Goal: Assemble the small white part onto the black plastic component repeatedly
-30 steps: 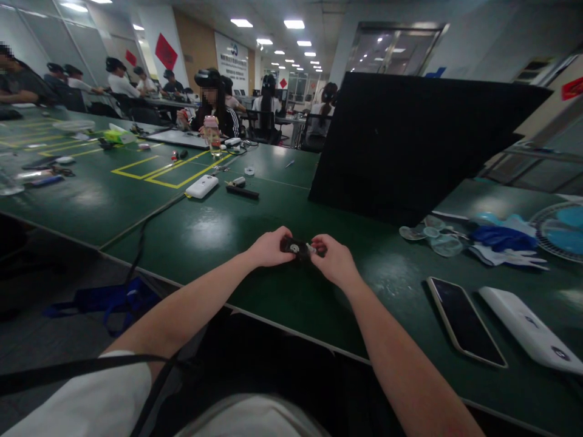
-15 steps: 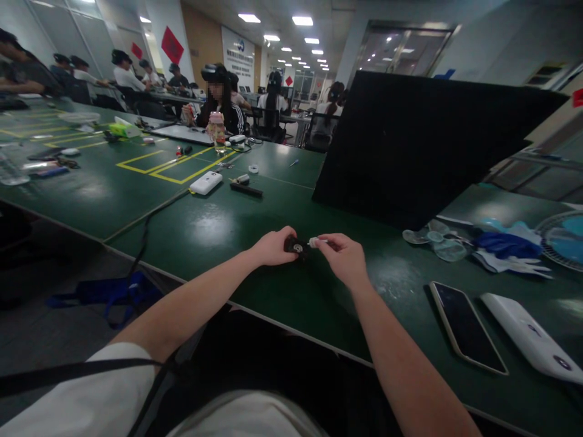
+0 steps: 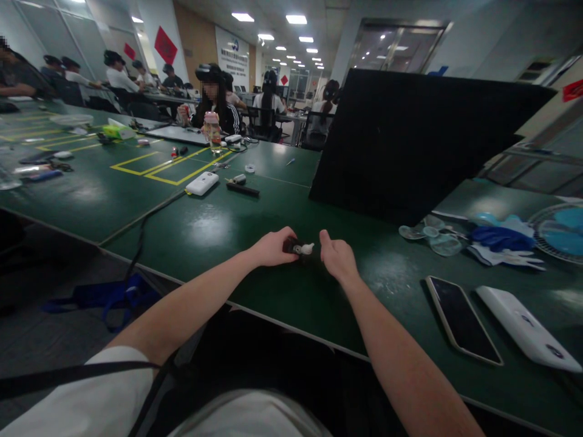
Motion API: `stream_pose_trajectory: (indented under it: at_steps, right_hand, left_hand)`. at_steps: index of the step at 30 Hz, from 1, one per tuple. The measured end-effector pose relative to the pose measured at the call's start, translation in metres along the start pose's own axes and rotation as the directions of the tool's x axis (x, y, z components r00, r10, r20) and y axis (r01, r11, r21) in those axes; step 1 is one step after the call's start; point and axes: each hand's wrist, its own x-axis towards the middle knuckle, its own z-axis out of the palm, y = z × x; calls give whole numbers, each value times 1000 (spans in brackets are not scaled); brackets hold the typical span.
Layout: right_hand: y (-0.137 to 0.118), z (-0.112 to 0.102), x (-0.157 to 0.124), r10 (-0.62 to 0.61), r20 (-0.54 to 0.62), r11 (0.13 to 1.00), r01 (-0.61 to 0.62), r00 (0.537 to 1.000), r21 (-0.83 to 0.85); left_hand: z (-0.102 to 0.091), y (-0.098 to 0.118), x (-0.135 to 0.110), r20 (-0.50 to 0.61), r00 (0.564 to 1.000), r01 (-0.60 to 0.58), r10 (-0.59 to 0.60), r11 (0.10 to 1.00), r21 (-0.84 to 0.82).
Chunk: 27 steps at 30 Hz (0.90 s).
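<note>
Near the middle of the green table (image 3: 255, 285), my left hand (image 3: 277, 247) is closed around a small dark round part (image 3: 289, 244). Its fingers cover much of that part, and I cannot make out its exact kind. A small white piece (image 3: 306, 249) sticks out from its right side, seemingly set onto it. My right hand (image 3: 337, 256) is just right of the white piece, with a narrow gap between them. Its thumb side points up, the other fingers curl inward, and nothing shows in it.
A large black panel (image 3: 410, 145) stands behind my hands. To the right lie clear fan blades (image 3: 441, 235), blue and white gloves (image 3: 501, 243), a fan grille (image 3: 558, 233), a phone (image 3: 462, 318) and a white power bank (image 3: 528, 328). A black bar (image 3: 243, 189) lies ahead.
My right hand has let go of the white piece and drawn slightly right and down. The white piece now stays at the dark part in my left hand.
</note>
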Motion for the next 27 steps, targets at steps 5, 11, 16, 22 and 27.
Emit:
stream_pose_trajectory:
  at_steps: [5, 11, 16, 22, 27]
  right_hand:
    - [10, -12, 2, 65, -100, 998, -62, 993, 33]
    - [34, 0, 20, 125, 61, 971, -109, 990, -212]
    - [39, 2, 22, 188, 129, 953, -149, 974, -264]
    - [38, 1, 21, 206, 154, 941, -152, 966, -303]
    - [33, 0, 22, 205, 182, 927, -132, 962, -350]
  left_hand:
    - [-2, 4, -2, 19, 1000, 23, -23, 1000, -16]
    - [-4, 5, -3, 19, 1000, 13, -13, 1000, -9]
    - [-5, 3, -2, 32, 999, 18, -17, 1000, -11]
    - [-3, 1, -2, 35, 999, 10, -10, 1000, 0]
    - [-10, -8, -1, -17, 1000, -26, 26, 999, 23]
